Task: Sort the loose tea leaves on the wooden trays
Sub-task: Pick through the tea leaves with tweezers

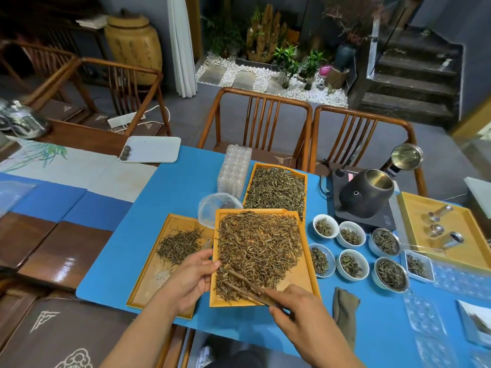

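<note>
Three yellow wooden trays lie on the blue mat. The middle tray (305,277) is thickly covered with brown loose tea leaves (257,245). My left hand (190,278) grips its left edge. My right hand (300,312) holds wooden tweezers (247,286), whose tips rest in the leaves at the tray's near left corner. The left tray (148,285) bears a small pile of dark leaves (179,245). The far tray (305,177) is full of greenish leaves.
Several white bowls of tea (350,236) and a mesh strainer (385,241) stand right of the trays. A black kettle (365,193) sits on a heater behind them. Clear plastic boxes (235,171), a plastic bag (215,208), a folded cloth (345,312) and chairs surround the area.
</note>
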A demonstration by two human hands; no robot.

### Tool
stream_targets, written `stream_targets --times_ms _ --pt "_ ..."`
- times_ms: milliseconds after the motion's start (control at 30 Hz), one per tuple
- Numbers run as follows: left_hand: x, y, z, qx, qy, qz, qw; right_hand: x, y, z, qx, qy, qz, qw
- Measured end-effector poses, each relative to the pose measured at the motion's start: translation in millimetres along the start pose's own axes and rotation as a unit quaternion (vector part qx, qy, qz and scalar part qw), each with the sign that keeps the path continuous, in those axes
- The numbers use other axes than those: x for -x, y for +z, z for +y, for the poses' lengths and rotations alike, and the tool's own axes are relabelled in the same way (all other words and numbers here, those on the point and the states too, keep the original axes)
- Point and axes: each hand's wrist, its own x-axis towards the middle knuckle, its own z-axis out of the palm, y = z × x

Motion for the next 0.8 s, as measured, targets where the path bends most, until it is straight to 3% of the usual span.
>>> stream_targets --times_ms 133,800 --pt "-0.9 -1.0 0.7 -0.010 0.000 0.014 1.000 2.4 -7.0 6.0 0.012 0.040 0.070 0.997" --pt "1.7 -15.3 11.2 0.016 0.027 0.043 0.999 18.6 -29.0 24.4 0.018 0.118 0.134 0.984"
